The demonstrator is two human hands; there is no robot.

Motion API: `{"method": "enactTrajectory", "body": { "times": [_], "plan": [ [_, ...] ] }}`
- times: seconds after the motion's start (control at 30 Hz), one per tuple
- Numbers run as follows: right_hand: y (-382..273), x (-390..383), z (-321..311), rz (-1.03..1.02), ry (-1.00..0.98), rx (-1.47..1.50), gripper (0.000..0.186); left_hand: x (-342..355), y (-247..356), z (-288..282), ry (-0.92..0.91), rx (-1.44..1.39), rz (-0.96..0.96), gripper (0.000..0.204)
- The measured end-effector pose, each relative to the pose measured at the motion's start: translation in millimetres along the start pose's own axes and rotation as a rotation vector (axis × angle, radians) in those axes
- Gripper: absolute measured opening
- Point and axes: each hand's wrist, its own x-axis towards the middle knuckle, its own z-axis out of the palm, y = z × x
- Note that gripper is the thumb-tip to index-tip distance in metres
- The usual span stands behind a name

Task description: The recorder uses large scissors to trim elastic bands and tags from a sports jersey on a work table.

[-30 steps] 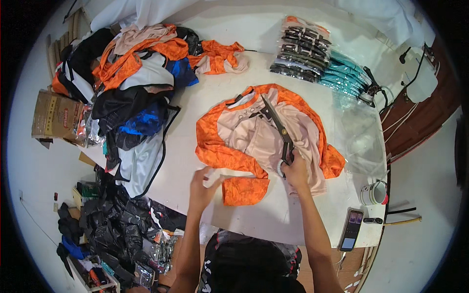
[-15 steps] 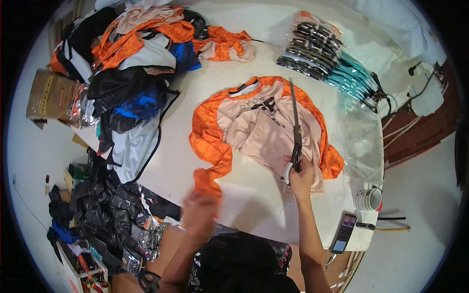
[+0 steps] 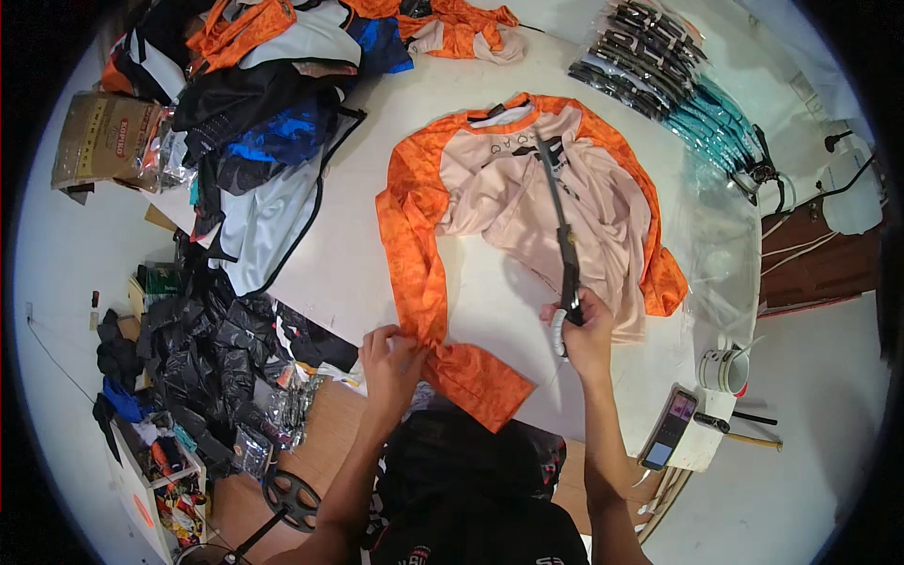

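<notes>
A long-sleeved shirt [image 3: 607, 231] with a pale pink body and mottled orange sleeves lies spread on the white table, collar away from me. My left hand [image 3: 388, 369] pinches its left-lying sleeve [image 3: 414, 264] partway down. Beyond those fingers the sleeve's end bends to the right and lies near the table's front edge. Long dark scissors [image 3: 567, 250], with white wrapping on a handle loop, are in my right hand [image 3: 589, 337]. Their blades point away from me above the shirt front and look closed together.
A heap of garments [image 3: 273, 132] covers the table's left side, beside a cardboard box [image 3: 108, 141]. Bagged folded garments [image 3: 640, 56] are stacked at back right. A mug [image 3: 723, 370] and a phone [image 3: 670, 428] sit at front right. Black plastic bags [image 3: 198, 353] lie lower left.
My left hand, blurred before, is now still on the sleeve, whose end has swung right. The scissor tips have tilted left. The whole view has shifted, so the table appears higher.
</notes>
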Motion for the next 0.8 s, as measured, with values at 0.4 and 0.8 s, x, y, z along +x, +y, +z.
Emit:
{"method": "enactTrajectory", "body": {
  "times": [0.4,0.8],
  "plan": [
    [8,-20,-8,0.006,0.04,0.006,0.018,81,45,-1,0.004,-0.67,0.078,0.039],
    [3,-27,22,0.054,-0.05,0.013,0.015,57,-16,16,-0.105,-0.25,-0.096,0.03]
  ]
}}
